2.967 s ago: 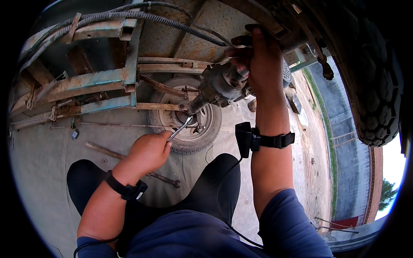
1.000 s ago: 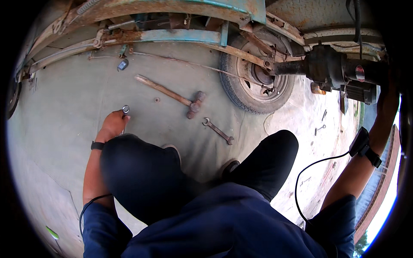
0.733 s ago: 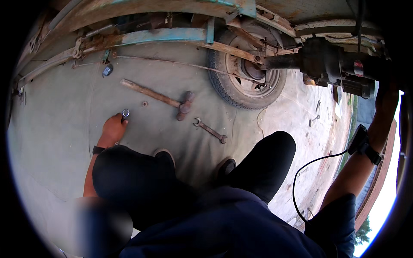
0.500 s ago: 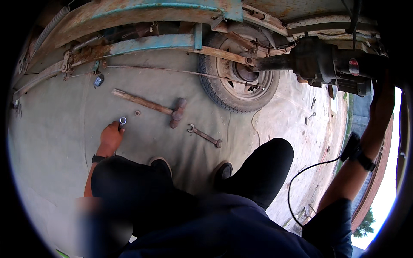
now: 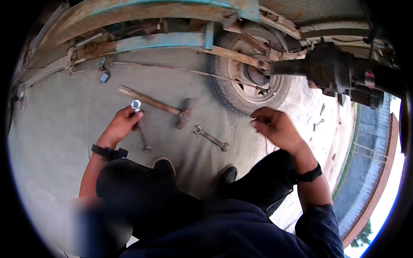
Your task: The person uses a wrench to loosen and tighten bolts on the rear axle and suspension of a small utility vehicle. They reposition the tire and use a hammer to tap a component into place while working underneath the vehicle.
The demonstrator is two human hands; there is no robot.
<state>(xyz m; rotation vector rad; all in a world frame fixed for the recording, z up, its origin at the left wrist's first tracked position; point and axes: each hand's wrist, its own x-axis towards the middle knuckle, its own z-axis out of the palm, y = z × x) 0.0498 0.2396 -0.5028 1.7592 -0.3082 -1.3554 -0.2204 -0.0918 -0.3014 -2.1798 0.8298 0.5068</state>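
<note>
My left hand (image 5: pixel 121 125) is closed round a metal wrench (image 5: pixel 142 136), with its shiny round end (image 5: pixel 136 105) up above the fingers and its darker shank slanting down below them. To the right, my right hand (image 5: pixel 277 129) hangs in front of the tyre, fingers curled and thumb drawn in. Whatever its fingertips may hold is too small to make out. Between the hands lie a wooden-handled hammer (image 5: pixel 184 114) with a rusty head and a double open-ended spanner (image 5: pixel 211 137), both untouched on the ground sheet.
Overhead runs a rusty blue vehicle frame (image 5: pixel 159 41). A wheel (image 5: pixel 230 81) stands behind, joined to a dark axle housing (image 5: pixel 329 64) at upper right. A thin rod (image 5: pixel 172 69) crosses low. Small tools (image 5: pixel 318 124) lie farther right.
My right hand has come down from the axle housing to in front of the wheel. My left hand has risen with the wrench, moving slightly right, and more of its shank shows.
</note>
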